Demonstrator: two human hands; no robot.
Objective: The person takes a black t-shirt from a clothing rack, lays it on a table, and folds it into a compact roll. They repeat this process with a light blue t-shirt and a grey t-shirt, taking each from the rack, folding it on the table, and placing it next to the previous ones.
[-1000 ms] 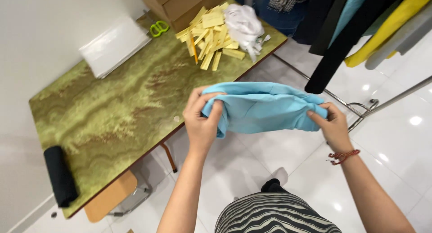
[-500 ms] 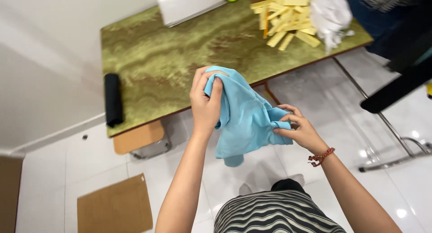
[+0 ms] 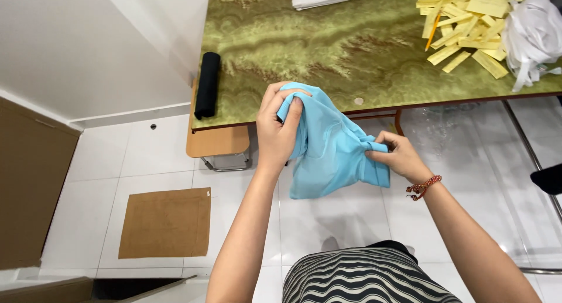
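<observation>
Blue cloth (image 3: 328,148) in both hands' grip

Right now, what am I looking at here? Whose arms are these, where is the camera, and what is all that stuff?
No machine: the arms belong to a person whose head carries the camera, so you look down as they do. The left hand and right hand each grip a light blue cloth, held in the air over a white tiled floor. Beyond it a green table carries yellow paper strips, a white bundle and a black roll. A brown mat lies on the floor.
</observation>
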